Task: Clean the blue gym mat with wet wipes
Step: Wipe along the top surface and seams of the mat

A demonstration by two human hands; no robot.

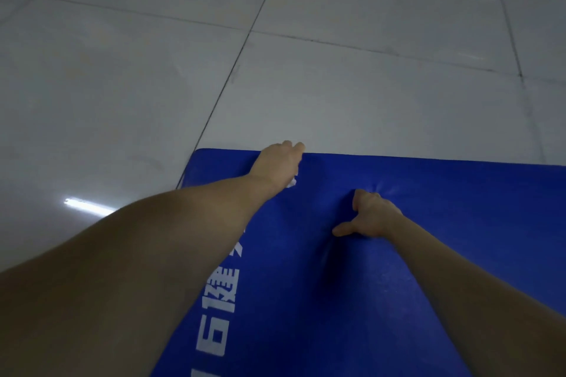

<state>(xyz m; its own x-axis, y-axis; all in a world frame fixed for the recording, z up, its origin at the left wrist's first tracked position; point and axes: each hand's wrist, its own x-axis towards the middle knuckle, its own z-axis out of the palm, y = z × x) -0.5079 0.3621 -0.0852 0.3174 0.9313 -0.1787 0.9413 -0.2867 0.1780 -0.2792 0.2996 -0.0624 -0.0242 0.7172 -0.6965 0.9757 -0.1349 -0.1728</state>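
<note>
One wipe [292, 182] between left hand [279, 162], mat [444, 217]

On the blue mat [428, 208], left hand [280, 161] presses a wipe [292, 182] at the far edge; right hand [372, 217] braces.

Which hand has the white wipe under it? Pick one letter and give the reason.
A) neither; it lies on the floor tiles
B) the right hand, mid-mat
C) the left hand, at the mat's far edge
C: a scrap of the wipe pokes out from under the left hand at the far edge of the blue mat, while the right hand presses bare on the mat.
</note>
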